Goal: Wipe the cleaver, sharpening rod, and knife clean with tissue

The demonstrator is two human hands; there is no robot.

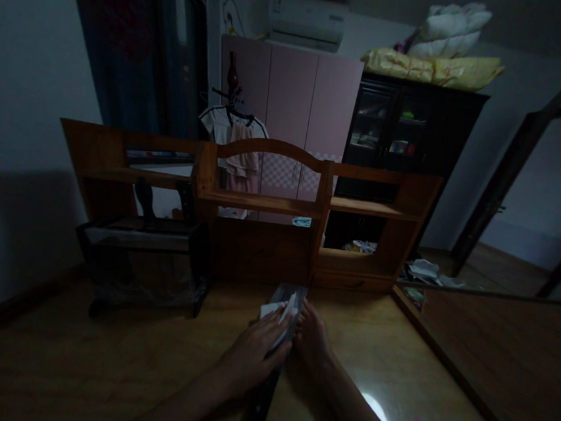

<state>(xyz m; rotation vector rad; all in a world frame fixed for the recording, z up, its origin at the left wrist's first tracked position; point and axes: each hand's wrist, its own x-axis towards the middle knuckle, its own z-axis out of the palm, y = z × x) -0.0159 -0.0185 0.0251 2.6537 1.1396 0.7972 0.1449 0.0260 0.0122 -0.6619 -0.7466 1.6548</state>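
Observation:
A long dark flat strip (pixel 262 401) lies lengthwise on the wooden desk top (pixel 147 363), its far end near the shelf unit. My left hand (pixel 254 353) presses a white cloth or tissue (pixel 278 311) onto the strip's far end, fingers curled over it. Just to the right, my right hand (pixel 312 336) rests against the strip's right edge with its fingers bent, seemingly steadying it. The room is dim and the fine detail of the strip is hard to read.
A wooden hutch with open shelves (pixel 261 202) stands at the back of the desk. A dark rack with a clear cover (pixel 147 257) sits at left. Another wooden surface (pixel 504 364) adjoins at right. Behind are a pink wardrobe (pixel 290 105), a dark cabinet (pixel 407 130) and an open door (pixel 506 179).

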